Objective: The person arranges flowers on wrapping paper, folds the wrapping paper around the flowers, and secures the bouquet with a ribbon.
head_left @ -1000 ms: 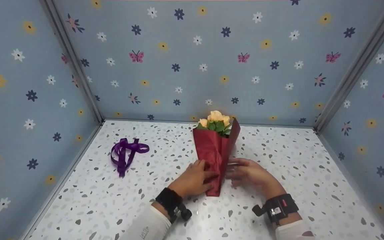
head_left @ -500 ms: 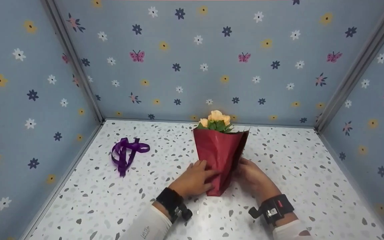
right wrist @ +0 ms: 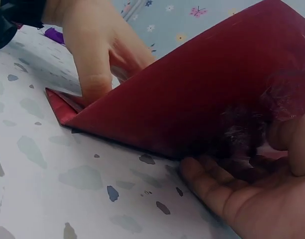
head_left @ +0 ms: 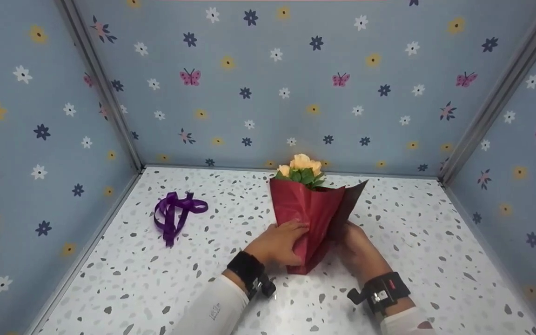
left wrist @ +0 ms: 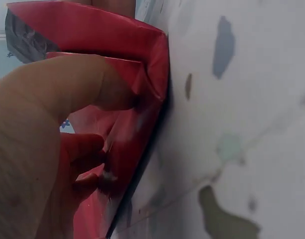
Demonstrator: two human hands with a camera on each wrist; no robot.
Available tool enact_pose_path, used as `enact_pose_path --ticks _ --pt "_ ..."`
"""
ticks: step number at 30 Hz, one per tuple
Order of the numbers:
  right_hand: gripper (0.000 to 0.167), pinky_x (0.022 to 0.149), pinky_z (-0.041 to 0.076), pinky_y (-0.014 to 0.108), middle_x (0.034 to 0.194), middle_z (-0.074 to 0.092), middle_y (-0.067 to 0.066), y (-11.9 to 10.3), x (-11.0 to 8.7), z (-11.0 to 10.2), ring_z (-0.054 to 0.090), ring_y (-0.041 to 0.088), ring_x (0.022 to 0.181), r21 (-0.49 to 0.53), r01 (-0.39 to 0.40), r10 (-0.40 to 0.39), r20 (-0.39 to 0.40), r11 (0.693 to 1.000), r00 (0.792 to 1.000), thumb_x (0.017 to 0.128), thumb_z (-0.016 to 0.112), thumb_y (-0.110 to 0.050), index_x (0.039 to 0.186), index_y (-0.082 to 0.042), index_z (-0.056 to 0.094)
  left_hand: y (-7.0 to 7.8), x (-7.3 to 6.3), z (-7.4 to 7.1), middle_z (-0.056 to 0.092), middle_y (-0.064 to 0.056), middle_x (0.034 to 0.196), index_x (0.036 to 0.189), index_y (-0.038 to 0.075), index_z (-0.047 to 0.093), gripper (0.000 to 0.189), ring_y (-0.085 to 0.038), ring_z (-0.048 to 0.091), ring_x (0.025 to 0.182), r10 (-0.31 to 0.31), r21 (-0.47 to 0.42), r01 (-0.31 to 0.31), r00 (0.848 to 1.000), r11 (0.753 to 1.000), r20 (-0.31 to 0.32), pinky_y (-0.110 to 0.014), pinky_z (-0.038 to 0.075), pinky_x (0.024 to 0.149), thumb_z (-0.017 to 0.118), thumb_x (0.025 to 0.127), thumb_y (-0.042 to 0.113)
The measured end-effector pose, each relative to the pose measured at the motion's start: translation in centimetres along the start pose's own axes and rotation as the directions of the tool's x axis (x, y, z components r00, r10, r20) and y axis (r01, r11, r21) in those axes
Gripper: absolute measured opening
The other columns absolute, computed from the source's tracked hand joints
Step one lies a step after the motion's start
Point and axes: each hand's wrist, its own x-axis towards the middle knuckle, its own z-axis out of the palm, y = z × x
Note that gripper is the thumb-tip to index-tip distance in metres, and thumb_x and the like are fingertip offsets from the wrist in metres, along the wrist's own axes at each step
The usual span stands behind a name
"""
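A bouquet of pale orange roses (head_left: pixel 301 163) with green leaves lies in red wrapping paper (head_left: pixel 314 207), its narrow end towards me. My left hand (head_left: pixel 279 239) presses down on the lower left of the paper; in the left wrist view its thumb (left wrist: pixel 100 84) touches a fold near the bottom. On the other side, my right hand (head_left: pixel 356 246) holds the paper's right-hand flap, whose dark inner face (head_left: pixel 351 204) shows. From the right wrist, the thumb lies over this flap and the fingers (right wrist: pixel 207 181) reach below it. The stems are hidden inside the wrap.
A looped purple ribbon (head_left: pixel 170 216) lies on the speckled white tabletop (head_left: pixel 231 204) at the left. Blue walls (head_left: pixel 268 93) printed with flowers and butterflies enclose the back and both sides, and the bouquet's top is close to the back one.
The right flap has swung outward to the right, widening the wrap and showing its dark inside. My right hand has taken hold of it. My left hand has shifted slightly up and right.
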Motion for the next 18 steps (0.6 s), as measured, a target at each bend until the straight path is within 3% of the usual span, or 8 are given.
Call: enact_pose_path --ticks 4,7,10,14,16,18 --pt "0.018 0.098 0.056 0.035 0.109 0.076 0.0 0.1 -0.1 0.3 0.068 0.018 0.106 0.008 0.006 -0.005 -0.007 1.0 1.0 0.109 0.068 -0.02 0.124 -0.013 0.074 0.0 0.1 -0.3 0.04 0.01 0.184 0.173 0.022 0.049 0.093 -0.022 0.028 0.176 0.018 0.0 -0.018 1.0 1.0 0.006 -0.074 0.033 0.134 0.071 0.092 0.059" --pt "0.032 0.104 0.059 0.037 0.127 0.08 0.007 0.2 -0.1 0.4 0.074 0.021 0.118 -0.016 -0.017 0.018 0.032 1.0 0.999 0.114 0.064 -0.021 0.143 -0.01 0.071 -0.1 0.0 -0.1 0.04 0.008 0.184 0.174 0.023 0.048 0.092 -0.024 0.028 0.176 0.028 0.004 -0.028 1.0 1.0 -0.006 -0.071 0.034 0.135 0.07 0.093 0.061" --pt "0.046 0.116 0.059 0.044 0.152 0.073 0.018 0.2 -0.1 0.5 0.073 0.031 0.137 -0.044 -0.036 0.041 0.119 0.998 0.992 0.119 0.057 -0.023 0.162 -0.006 0.059 -0.3 -0.3 0.1 0.042 0.001 0.182 0.173 0.027 0.049 0.089 -0.026 0.036 0.17 0.025 -0.008 -0.025 0.999 1.0 -0.042 -0.063 0.041 0.132 0.073 0.093 0.058" --pt "0.046 0.12 0.058 0.047 0.161 0.066 0.022 0.1 -0.1 0.6 0.07 0.032 0.145 -0.181 0.004 0.031 0.187 0.984 0.982 0.12 0.053 -0.02 0.163 -0.005 0.057 -0.6 -0.9 0.5 0.048 -0.01 0.171 0.165 0.032 0.061 0.078 -0.028 0.048 0.152 0.035 -0.026 -0.038 0.994 0.999 -0.106 -0.055 0.052 0.123 0.079 0.091 0.051" --pt "0.044 0.117 0.06 0.045 0.161 0.065 0.022 0.1 -0.1 0.8 0.071 0.031 0.144 -0.28 0.046 0.011 0.2 0.959 0.98 0.12 0.054 -0.018 0.161 -0.004 0.06 -0.9 -1.1 0.6 0.052 -0.012 0.164 0.155 0.029 0.072 0.068 -0.028 0.051 0.146 0.057 -0.043 -0.063 0.99 0.997 -0.131 -0.052 0.055 0.12 0.081 0.09 0.047" --pt "0.045 0.113 0.062 0.042 0.165 0.063 0.022 0.1 -0.1 0.9 0.07 0.03 0.144 -0.374 0.087 -0.004 0.216 0.924 0.976 0.119 0.056 -0.016 0.162 -0.003 0.06 -1.2 -1.4 0.5 0.054 -0.01 0.162 0.152 0.023 0.072 0.065 -0.024 0.055 0.144 0.053 -0.121 -0.071 0.987 0.99 -0.152 -0.048 0.055 0.121 0.084 0.092 0.045"
